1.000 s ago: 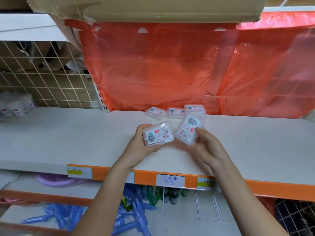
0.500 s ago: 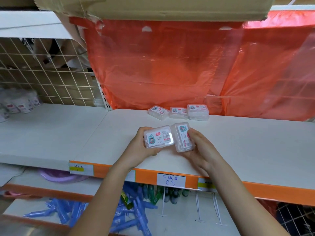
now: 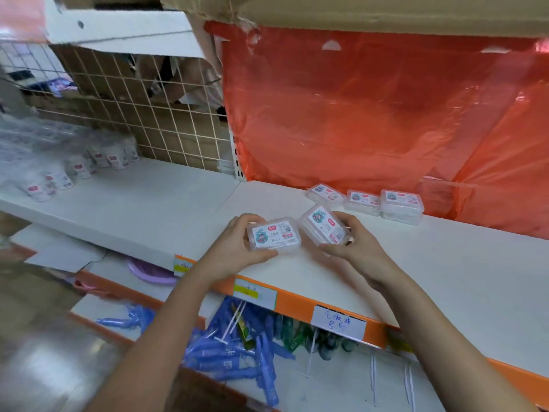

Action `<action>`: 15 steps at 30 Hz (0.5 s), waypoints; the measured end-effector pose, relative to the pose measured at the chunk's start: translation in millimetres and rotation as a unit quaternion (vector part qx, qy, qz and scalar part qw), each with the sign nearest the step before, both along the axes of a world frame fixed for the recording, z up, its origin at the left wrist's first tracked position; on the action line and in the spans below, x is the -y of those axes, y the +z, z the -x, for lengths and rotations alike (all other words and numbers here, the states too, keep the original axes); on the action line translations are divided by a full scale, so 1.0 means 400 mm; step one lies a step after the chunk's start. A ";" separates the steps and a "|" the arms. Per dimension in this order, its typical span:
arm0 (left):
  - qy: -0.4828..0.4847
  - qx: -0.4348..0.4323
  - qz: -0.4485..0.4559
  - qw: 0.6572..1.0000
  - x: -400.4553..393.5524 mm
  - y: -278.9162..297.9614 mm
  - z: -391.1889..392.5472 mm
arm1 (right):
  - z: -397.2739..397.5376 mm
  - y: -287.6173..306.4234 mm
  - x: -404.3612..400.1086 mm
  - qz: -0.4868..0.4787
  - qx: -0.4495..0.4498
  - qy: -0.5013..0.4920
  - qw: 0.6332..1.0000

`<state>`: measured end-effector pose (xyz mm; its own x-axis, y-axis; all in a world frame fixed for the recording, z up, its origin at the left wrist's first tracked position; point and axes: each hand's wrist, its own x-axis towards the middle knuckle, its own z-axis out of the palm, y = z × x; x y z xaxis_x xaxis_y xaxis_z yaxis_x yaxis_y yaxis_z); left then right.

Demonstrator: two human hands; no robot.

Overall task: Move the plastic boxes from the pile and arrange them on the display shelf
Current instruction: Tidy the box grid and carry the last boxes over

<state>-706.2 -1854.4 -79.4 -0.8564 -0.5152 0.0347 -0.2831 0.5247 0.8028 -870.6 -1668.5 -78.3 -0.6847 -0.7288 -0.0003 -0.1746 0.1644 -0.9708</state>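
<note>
Against the far red sheet [image 3: 371, 114] four boxes [image 3: 368, 200] sit placed, while left hand [image 3: 234, 251] and right hand [image 3: 356, 248] each grip another box unplaced.

Clear glossy plastic boxes [image 3: 401, 205] carry paper labels; the shelf [image 3: 445, 263] looks matt white, the orange sheet [image 3: 356, 114] shiny film.

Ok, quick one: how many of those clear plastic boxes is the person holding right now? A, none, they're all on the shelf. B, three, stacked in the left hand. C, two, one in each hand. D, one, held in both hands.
C: the left hand grips one clear box and the right hand grips another box, both just above the white shelf.
</note>
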 end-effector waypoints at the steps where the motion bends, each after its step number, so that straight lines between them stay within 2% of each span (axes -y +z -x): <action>1: 0.012 0.002 0.015 1.000 0.023 0.003 -0.022 | -0.003 0.004 0.023 -0.023 -0.041 0.023 0.999; 6: 0.084 -0.003 0.090 0.992 0.140 0.017 -0.162 | -0.063 0.018 0.179 -0.081 -0.220 0.118 0.965; 15: 0.181 0.047 0.193 0.963 0.364 0.056 -0.544 | -0.326 0.046 0.522 -0.012 -0.325 0.271 0.906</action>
<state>-488.5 -1999.9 -57.1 -0.6311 -0.7457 0.2137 -0.5664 0.6312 0.5299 -740.0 -1877.3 -60.1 -0.0885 -0.9633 0.2533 -0.7691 -0.0955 -0.6319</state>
